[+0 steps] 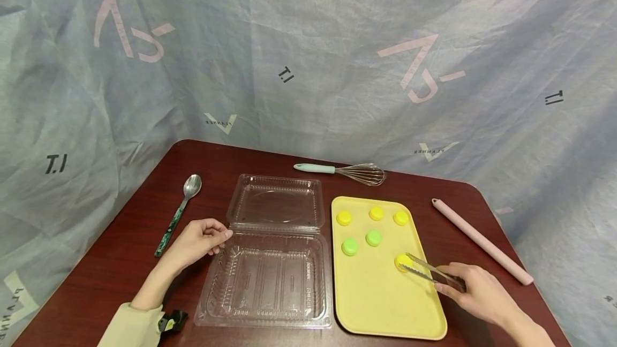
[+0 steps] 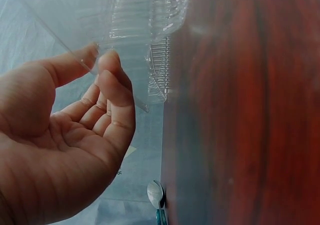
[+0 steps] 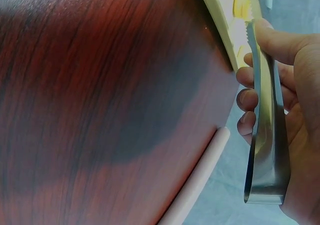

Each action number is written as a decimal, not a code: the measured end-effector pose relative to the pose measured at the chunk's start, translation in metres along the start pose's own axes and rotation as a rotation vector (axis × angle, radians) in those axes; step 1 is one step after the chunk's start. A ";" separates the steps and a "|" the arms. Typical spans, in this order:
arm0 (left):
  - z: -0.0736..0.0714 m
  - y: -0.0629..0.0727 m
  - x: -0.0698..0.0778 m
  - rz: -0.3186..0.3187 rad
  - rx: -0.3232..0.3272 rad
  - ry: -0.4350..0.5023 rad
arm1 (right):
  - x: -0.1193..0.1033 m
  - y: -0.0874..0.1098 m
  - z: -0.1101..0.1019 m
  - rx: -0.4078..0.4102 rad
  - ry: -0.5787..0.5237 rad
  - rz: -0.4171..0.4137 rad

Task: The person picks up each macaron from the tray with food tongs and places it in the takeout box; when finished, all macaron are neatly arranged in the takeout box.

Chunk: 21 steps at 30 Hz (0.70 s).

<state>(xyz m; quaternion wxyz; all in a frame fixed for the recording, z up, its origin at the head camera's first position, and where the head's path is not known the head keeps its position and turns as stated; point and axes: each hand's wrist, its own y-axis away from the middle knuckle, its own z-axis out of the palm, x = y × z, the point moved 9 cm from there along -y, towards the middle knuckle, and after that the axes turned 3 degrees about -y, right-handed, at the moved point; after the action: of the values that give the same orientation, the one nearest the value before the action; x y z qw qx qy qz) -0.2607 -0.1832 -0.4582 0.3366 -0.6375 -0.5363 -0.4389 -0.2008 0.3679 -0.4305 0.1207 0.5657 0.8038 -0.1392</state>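
Your right hand (image 1: 474,288), in the lower right of the head view, holds the shiny metal tongs (image 3: 268,135), with its fingers wrapped around them. The tips of the tongs are at a small, round, yellow cake (image 1: 403,260) on the right half of the flat, pale yellow tray (image 1: 381,309). You cannot tell from here if they squeeze it yet.

Your left hand (image 1: 197,241), left of the middle, pinches the left edge of the see-through plastic box (image 1: 265,321) between thumb and finger. The box's lid is folded back, up the frame.

I would say you are near the start. All six cakes you can see are over the tray, and none shows in the box. Three more yellow cakes (image 1: 376,213) sit near the tray's top end, with two round green cakes (image 1: 373,238) just below them. Nothing touches those five, so they look left to do.

On the dark red-brown wooden tabletop (image 1: 135,261), the silver spoon with a green handle (image 1: 179,213) lies at the left, the pale green-handled wire whisk (image 1: 328,169) above the middle, and the long pink rolling pin (image 1: 482,241) at the right.
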 end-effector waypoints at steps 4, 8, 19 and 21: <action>0.000 -0.001 -0.001 0.002 0.000 -0.003 | -0.001 0.000 -0.001 0.007 0.003 -0.020; 0.001 -0.001 -0.002 0.001 0.000 -0.005 | -0.005 0.000 -0.002 0.032 0.012 -0.059; -0.001 0.000 0.000 -0.005 0.008 -0.026 | -0.008 -0.002 -0.002 0.036 -0.006 -0.093; -0.002 -0.001 -0.001 -0.008 0.013 -0.035 | -0.009 -0.003 -0.002 0.034 -0.010 -0.093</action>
<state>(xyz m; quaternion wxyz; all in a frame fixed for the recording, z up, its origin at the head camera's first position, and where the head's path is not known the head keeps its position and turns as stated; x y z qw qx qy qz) -0.2617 -0.1852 -0.4585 0.3296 -0.6409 -0.5475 -0.4253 -0.2010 0.3598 -0.4253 0.1087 0.5292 0.8259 -0.1611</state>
